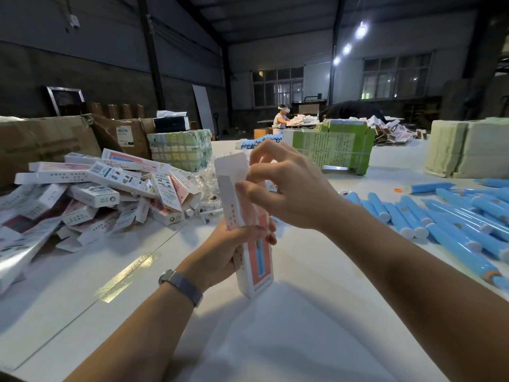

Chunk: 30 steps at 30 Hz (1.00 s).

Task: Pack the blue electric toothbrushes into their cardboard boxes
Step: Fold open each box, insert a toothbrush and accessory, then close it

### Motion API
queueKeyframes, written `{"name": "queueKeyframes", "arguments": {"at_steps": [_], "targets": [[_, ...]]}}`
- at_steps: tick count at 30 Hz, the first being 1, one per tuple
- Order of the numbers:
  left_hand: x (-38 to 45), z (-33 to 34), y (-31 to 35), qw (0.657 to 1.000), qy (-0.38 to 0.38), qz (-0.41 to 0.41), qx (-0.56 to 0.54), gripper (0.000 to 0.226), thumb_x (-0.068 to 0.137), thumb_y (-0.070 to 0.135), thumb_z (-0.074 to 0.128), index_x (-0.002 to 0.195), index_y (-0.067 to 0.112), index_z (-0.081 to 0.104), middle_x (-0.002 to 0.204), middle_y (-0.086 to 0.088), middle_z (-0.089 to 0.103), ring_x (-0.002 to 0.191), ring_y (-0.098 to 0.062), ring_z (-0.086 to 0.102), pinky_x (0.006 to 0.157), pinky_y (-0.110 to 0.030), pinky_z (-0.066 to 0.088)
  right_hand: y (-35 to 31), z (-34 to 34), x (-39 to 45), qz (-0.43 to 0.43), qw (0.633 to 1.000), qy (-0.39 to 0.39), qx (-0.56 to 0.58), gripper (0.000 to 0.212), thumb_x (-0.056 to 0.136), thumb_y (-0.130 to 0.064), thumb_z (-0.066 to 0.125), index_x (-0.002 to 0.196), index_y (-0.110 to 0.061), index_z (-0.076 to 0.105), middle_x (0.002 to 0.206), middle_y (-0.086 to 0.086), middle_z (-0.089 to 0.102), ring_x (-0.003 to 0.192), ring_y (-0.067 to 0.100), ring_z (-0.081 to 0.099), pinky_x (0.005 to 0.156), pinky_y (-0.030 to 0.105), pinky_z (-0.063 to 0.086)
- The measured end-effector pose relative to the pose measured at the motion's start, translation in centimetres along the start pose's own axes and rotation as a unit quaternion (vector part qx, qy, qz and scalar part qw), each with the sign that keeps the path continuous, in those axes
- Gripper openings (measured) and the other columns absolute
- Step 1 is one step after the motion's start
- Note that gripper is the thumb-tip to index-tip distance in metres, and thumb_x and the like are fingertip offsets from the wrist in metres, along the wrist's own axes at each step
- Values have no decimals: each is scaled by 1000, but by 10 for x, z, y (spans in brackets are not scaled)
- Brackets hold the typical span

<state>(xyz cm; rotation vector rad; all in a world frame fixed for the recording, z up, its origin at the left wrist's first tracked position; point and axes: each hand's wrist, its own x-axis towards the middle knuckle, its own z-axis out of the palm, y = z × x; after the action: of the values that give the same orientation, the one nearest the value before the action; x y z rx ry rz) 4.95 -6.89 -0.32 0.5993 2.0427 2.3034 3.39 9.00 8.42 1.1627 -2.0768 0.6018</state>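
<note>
Toothbrush box, a tall white cardboard carton (254, 260) with a salmon front panel and a printed blue brush, stands nearly upright above the near middle of the white table (316, 326), tilted a little to the left, its top flap (231, 165) open and raised. Your left hand (234, 252) wraps round the carton's lower half, fingers curled across the front panel and thumb behind, so the carton runs up and down through the grip. A grey-strapped wristwatch (180, 283) sits on that wrist. Your right hand (286, 186) reaches in from the right at the carton's open mouth, wrist bent, thumb and fingers curled and pinching the edge of the top; whether anything else is between the fingertips cannot be told.

To your right, loose blue cylindrical toothbrush handles (446, 216) with white end caps lie spread on the table, well apart from the carton. To your left is a heap of white printed cartons (110, 188), some with flaps open. Their panels carry small icons and rows of print too small to read. Farther off, a green-wrapped bundle (330, 147) shows dense lines of text, also illegible. Brown corrugated boxes (55, 142) stand at the far left, and another person (281, 119) works at a distant table.
</note>
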Motion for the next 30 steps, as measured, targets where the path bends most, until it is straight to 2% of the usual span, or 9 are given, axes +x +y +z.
{"name": "queueKeyframes", "arguments": {"at_steps": [4,7,11,16,19,22,25,27,30], "targets": [[1,-1,-2,1000,1,4,7,28,61,28,76,88,27,72,87,-7,69,82,-21,69,79,-34,57,-2,-4,2,32,998,-47,-24,45,98,-52,43,101,-22,76,110,-3,53,97,13,50,69,34,46],[1,-1,-3,1000,2,12,6,34,62,30,76,94,22,68,87,-7,69,81,-22,69,79,-35,57,-3,-8,4,49,994,-91,-24,47,99,-54,38,110,-27,75,112,-3,52,94,13,52,63,28,40],[2,2,-1,998,46,34,9,50,61,35,76,105,19,60,89,-9,70,83,-24,72,75,-35,59,0,-10,4,60,992,-115,3,43,97,-53,44,112,-25,74,113,-6,51,95,12,53,69,25,41],[5,3,3,978,132,153,55,54,84,29,77,123,29,39,105,-8,70,90,-22,72,73,-31,57,10,3,-4,79,993,-22,89,26,85,-23,69,110,-16,68,109,-1,59,86,17,60,75,31,50],[6,7,4,962,168,201,79,47,87,27,63,117,37,29,104,2,72,85,-17,73,69,-26,58,13,15,-9,85,987,44,129,46,83,-17,73,126,-22,56,113,-7,56,75,9,61,65,19,52],[4,8,5,953,156,231,122,54,90,28,59,129,45,25,110,12,69,99,-20,71,72,-27,59,13,23,-14,72,975,103,181,56,81,-13,77,131,-22,51,113,-9,51,74,6,59,59,13,47],[2,7,7,945,141,250,156,60,95,26,53,143,47,23,130,12,59,113,-19,65,77,-29,59,14,25,-15,97,953,135,252,49,84,-11,75,125,-22,52,117,-4,54,86,9,62,63,25,55],[2,8,6,941,154,249,170,55,96,26,52,142,45,29,129,4,60,111,-21,66,79,-33,61,15,27,-15,121,947,126,268,39,87,-8,72,120,-20,56,118,-5,59,94,12,61,71,40,57],[3,8,6,933,174,245,198,44,96,25,52,136,38,37,117,-7,63,102,-24,68,78,-36,62,17,25,-14,131,939,125,292,34,86,-4,71,115,-20,60,111,-9,65,97,13,61,72,38,56]]}}
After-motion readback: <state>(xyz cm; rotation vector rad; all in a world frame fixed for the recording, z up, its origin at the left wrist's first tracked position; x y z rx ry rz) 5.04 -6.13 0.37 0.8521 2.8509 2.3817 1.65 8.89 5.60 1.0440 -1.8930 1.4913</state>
